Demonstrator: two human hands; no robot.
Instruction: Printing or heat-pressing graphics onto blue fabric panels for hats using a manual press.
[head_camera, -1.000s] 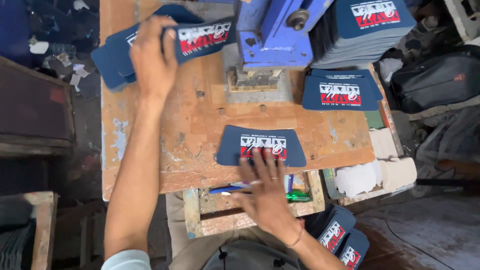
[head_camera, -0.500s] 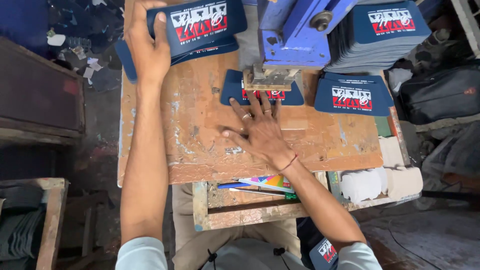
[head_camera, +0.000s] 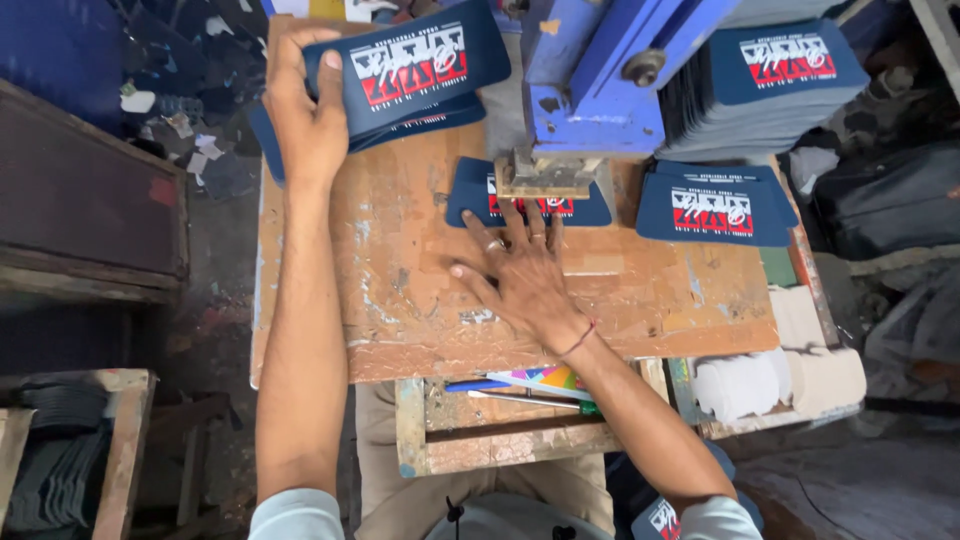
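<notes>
My left hand (head_camera: 305, 110) grips the left end of a navy blue printed piece (head_camera: 420, 65), holding it over a small pile of similar pieces (head_camera: 400, 125) at the table's far left. My right hand (head_camera: 520, 265) lies flat with fingers spread on the worn wooden table (head_camera: 400, 290), its fingertips pressing the near edge of another navy piece (head_camera: 470, 195) that sits under the head of a blue press machine (head_camera: 600, 90). Red and white print shows on each piece.
A tall stack of printed navy pieces (head_camera: 770, 85) stands at the far right, with a lower pile (head_camera: 715, 205) beside it. An open drawer (head_camera: 500, 420) below the table holds pens and coloured items. White rolls (head_camera: 760, 385) lie at the right.
My right hand slid the navy piece away from the table's near edge to under the press head. My left hand lifted a piece from the left pile and still holds it.
</notes>
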